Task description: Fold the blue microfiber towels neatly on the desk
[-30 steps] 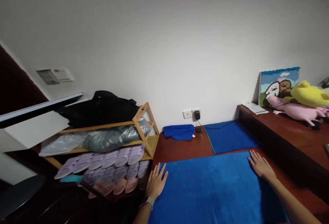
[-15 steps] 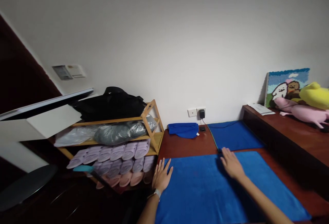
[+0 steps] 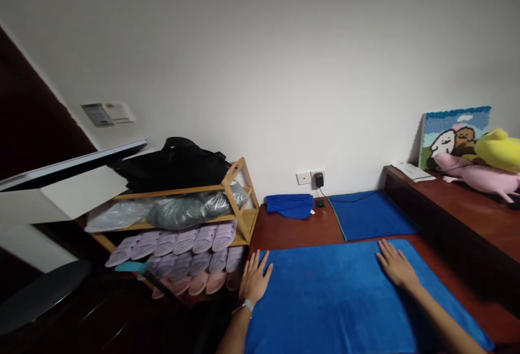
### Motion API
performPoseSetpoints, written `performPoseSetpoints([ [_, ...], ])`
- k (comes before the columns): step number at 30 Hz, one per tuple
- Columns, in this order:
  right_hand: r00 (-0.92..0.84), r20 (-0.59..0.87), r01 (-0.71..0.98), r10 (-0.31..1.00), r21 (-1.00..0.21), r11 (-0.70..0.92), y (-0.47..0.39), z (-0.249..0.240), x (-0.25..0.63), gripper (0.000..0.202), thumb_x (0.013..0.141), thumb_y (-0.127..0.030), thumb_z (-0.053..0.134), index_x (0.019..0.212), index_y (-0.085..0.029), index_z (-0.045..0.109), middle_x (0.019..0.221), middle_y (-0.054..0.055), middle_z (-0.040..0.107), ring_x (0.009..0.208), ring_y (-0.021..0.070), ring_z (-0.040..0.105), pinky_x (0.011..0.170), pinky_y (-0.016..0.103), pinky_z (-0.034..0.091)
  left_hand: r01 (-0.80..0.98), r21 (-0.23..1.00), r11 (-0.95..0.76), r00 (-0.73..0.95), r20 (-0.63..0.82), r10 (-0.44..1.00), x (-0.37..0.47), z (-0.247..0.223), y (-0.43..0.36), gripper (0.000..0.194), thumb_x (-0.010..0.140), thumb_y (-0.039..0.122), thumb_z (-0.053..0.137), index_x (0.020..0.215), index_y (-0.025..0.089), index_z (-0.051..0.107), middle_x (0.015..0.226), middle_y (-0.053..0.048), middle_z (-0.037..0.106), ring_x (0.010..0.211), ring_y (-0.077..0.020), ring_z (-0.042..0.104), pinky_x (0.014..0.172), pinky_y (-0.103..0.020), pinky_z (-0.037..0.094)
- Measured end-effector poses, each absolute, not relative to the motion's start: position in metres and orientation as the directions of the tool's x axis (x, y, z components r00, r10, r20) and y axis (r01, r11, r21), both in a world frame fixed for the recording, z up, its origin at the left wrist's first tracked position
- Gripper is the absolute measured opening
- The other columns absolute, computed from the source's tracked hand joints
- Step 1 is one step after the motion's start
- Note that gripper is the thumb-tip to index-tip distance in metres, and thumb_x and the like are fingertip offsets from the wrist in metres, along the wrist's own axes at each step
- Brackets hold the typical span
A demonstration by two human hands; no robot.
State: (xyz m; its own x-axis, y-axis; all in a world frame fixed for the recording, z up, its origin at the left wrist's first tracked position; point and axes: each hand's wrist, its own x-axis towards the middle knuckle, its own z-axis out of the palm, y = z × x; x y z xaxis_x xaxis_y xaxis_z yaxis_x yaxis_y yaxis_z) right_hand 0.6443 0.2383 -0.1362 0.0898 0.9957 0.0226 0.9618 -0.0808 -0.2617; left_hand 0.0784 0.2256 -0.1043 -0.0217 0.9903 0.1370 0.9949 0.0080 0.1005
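A bright blue towel (image 3: pixel 325 294) lies spread flat over the front of the reddish-brown tabletop (image 3: pixel 296 235). My left hand (image 3: pixel 255 279), with a watch at the wrist, rests open on the towel's far left corner, fingers apart. Toward the far right part of the towel, my right hand (image 3: pixel 397 265) lies flat and open, palm down. Behind the spread towel are a folded blue cloth (image 3: pixel 289 205) with a small white tag, and a darker blue cloth (image 3: pixel 369 214) with a green edge. Neither hand holds anything.
A wooden rack (image 3: pixel 244 202) at left carries a black bag (image 3: pixel 179 164), plastic-wrapped bundles and several slippers (image 3: pixel 187 240). A black plug (image 3: pixel 319 179) sits in the wall socket. On the raised ledge (image 3: pixel 459 191) at right are a pink plush toy (image 3: pixel 479 175), a yellow plush and a picture.
My right hand has swept to the right across the towel, from near its middle far edge to its far right part. The left hand has stayed in place.
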Motion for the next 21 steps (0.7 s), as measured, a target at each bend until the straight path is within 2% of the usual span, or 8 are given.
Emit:
performPoseSetpoints([
  [1, 0.134, 0.018, 0.958, 0.991, -0.258, -0.125, 0.239, -0.137, 0.669, 0.079, 0.096, -0.051, 0.025, 0.162, -0.010, 0.038, 0.168, 0.014, 0.036, 0.158, 0.0315, 0.026, 0.129, 0.050, 0.024, 0.995, 0.100, 0.007, -0.021, 0.136, 0.991, 0.078, -0.104, 0.226, 0.060, 0.106, 0.057, 0.037, 0.162, 0.033, 0.038, 0.173, -0.006, 0.029, 0.159, -0.0263, 0.026, 0.129, -0.049, 0.024],
  [3, 0.195, 0.012, 0.941, 0.981, -0.283, -0.183, 0.241, -0.141, 0.707, 0.080, 0.093, -0.052, 0.025, 0.161, -0.012, 0.042, 0.166, 0.014, 0.041, 0.157, 0.0352, 0.028, 0.128, 0.052, 0.026, 0.995, 0.096, 0.010, -0.022, 0.129, 0.991, 0.079, -0.103, 0.226, 0.060, 0.106, 0.056, 0.037, 0.162, 0.033, 0.038, 0.173, -0.006, 0.029, 0.160, -0.0261, 0.026, 0.129, -0.048, 0.024],
  [7, 0.233, 0.046, 0.905, 0.971, -0.375, -0.199, 0.245, -0.149, 0.735, 0.085, 0.088, -0.061, 0.026, 0.160, -0.021, 0.044, 0.162, 0.009, 0.048, 0.156, 0.0362, 0.030, 0.129, 0.052, 0.025, 0.996, 0.089, 0.021, -0.032, 0.121, 0.992, 0.080, -0.101, 0.225, 0.060, 0.107, 0.055, 0.037, 0.162, 0.032, 0.038, 0.173, -0.006, 0.030, 0.160, -0.0262, 0.026, 0.129, -0.047, 0.023],
  [11, 0.247, 0.014, 0.908, 0.969, -0.351, -0.227, 0.245, -0.136, 0.729, 0.081, 0.088, -0.057, 0.030, 0.156, -0.017, 0.050, 0.163, 0.015, 0.046, 0.155, 0.0370, 0.033, 0.127, 0.054, 0.027, 0.995, 0.093, 0.027, -0.037, 0.110, 0.993, 0.081, -0.099, 0.225, 0.060, 0.107, 0.055, 0.036, 0.162, 0.033, 0.038, 0.173, -0.005, 0.029, 0.160, -0.0261, 0.025, 0.129, -0.048, 0.024],
  [14, 0.266, 0.006, 0.919, 0.964, -0.304, -0.251, 0.244, -0.116, 0.706, 0.078, 0.091, -0.048, 0.029, 0.154, -0.007, 0.051, 0.161, 0.024, 0.045, 0.154, 0.0387, 0.035, 0.126, 0.058, 0.026, 0.995, 0.099, 0.030, -0.041, 0.110, 0.993, 0.082, -0.099, 0.224, 0.060, 0.106, 0.055, 0.037, 0.162, 0.032, 0.039, 0.173, -0.005, 0.029, 0.160, -0.0267, 0.025, 0.130, -0.048, 0.023],
  [16, 0.221, 0.060, 0.941, 0.973, -0.277, -0.197, 0.242, -0.107, 0.670, 0.079, 0.094, -0.043, 0.024, 0.154, 0.004, 0.045, 0.162, 0.029, 0.040, 0.155, 0.0398, 0.032, 0.127, 0.059, 0.022, 0.994, 0.103, 0.032, -0.043, 0.109, 0.993, 0.083, -0.098, 0.224, 0.060, 0.106, 0.054, 0.038, 0.162, 0.032, 0.039, 0.173, -0.006, 0.029, 0.160, -0.0267, 0.025, 0.130, -0.047, 0.022],
  [18, 0.110, 0.133, 0.966, 0.985, -0.246, -0.075, 0.239, -0.104, 0.616, 0.078, 0.098, -0.041, 0.019, 0.156, 0.007, 0.038, 0.165, 0.027, 0.036, 0.157, 0.0375, 0.029, 0.129, 0.057, 0.019, 0.994, 0.103, 0.032, -0.042, 0.101, 0.994, 0.084, -0.097, 0.224, 0.060, 0.106, 0.055, 0.038, 0.162, 0.032, 0.039, 0.173, -0.007, 0.028, 0.160, -0.0262, 0.024, 0.130, -0.046, 0.022],
  [21, -0.088, 0.152, 0.961, 0.985, -0.248, 0.124, 0.232, -0.106, 0.519, 0.073, 0.103, -0.049, 0.022, 0.162, -0.009, 0.037, 0.169, 0.010, 0.036, 0.158, 0.0244, 0.028, 0.130, 0.042, 0.021, 0.994, 0.100, 0.038, -0.047, 0.086, 0.995, 0.085, -0.094, 0.223, 0.061, 0.106, 0.055, 0.037, 0.163, 0.032, 0.037, 0.174, -0.007, 0.026, 0.160, -0.0256, 0.022, 0.130, -0.046, 0.020],
])
